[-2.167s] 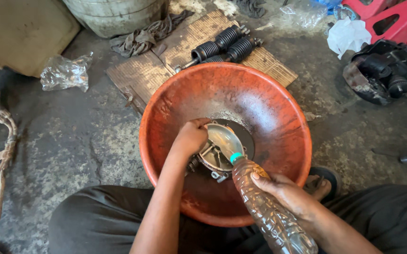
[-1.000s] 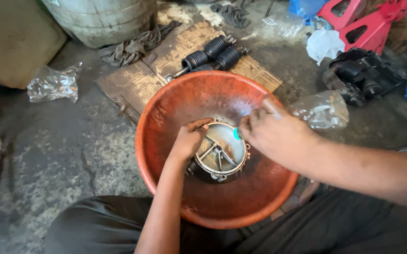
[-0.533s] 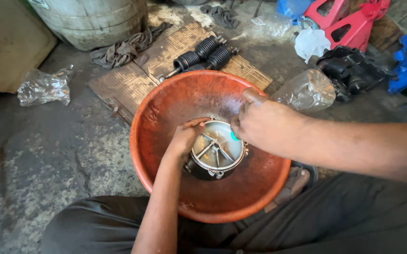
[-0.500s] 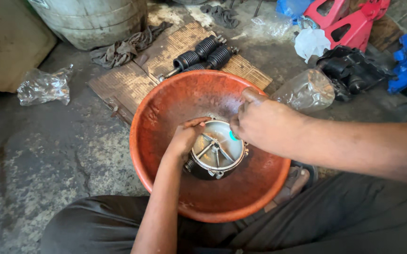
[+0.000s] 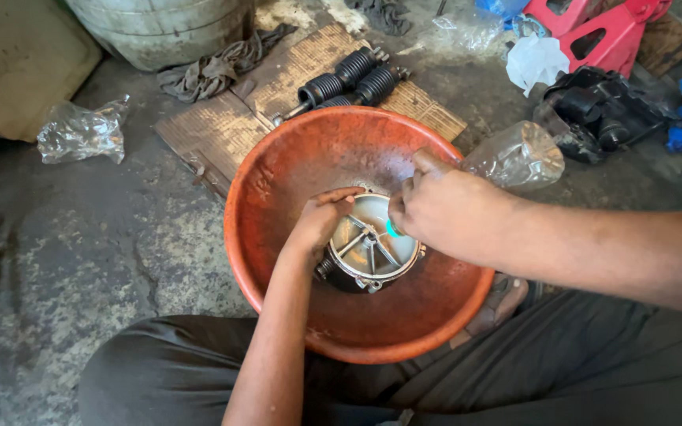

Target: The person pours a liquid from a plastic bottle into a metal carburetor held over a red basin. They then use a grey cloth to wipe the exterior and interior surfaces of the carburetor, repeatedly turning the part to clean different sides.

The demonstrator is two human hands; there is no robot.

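Under the right hand (image 5: 443,213), green item (image 5: 392,229) mostly hidden

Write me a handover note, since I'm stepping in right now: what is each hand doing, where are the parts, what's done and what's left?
Left hand: gripping the rim of the round metal housing, steadying it.
Right hand: over the housing's far edge, fingers closed on something small and green; what it is cannot be told.
The housing sits at the bottom of the orange basin on the floor, between the person's knees.
A clear plastic bottle lies beyond the basin's right rim, in neither hand.
Two black ribbed rubber boots lie on cardboard behind the basin, untouched.
Done: housing placed in basin.
Left: whether its inside is clean is unclear.
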